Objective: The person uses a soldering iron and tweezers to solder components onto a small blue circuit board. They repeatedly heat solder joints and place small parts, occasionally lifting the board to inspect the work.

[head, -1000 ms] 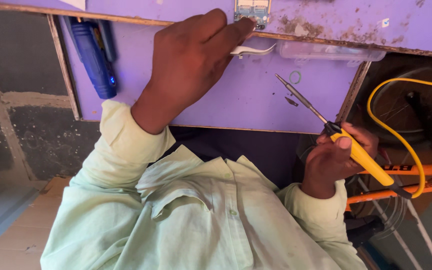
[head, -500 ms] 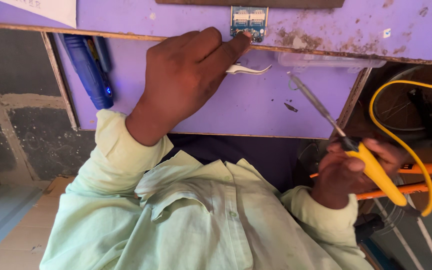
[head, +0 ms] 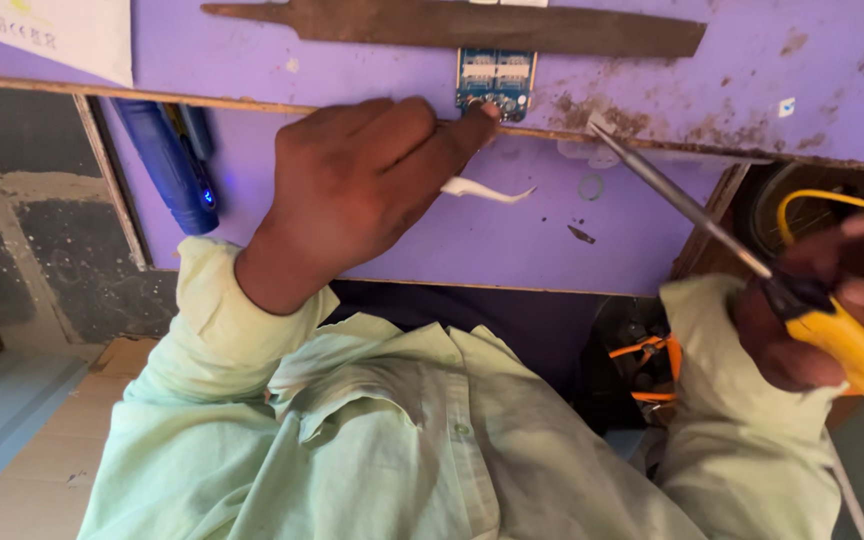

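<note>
Since half a second ago the view has tilted so that more of the purple bench top (head: 352,45) shows, with a long rusty file (head: 452,25) lying across its far part, and the screwdriver tip has come up to the bench's front edge. At the far left a blue tool (head: 167,165) hangs under that edge against the purple panel. The left hand (head: 362,190) reaches forward, fingers loosely extended and holding nothing, its fingertip pressing on the small blue circuit board (head: 495,82) that sits at the very lip of the top. A white strip (head: 487,190) pokes out beneath the hand. Bare purple panel lies between the hands. The right hand (head: 822,310) grips the yellow-handled screwdriver (head: 712,225), shaft slanting up-left toward the edge, just right of the board.
</note>
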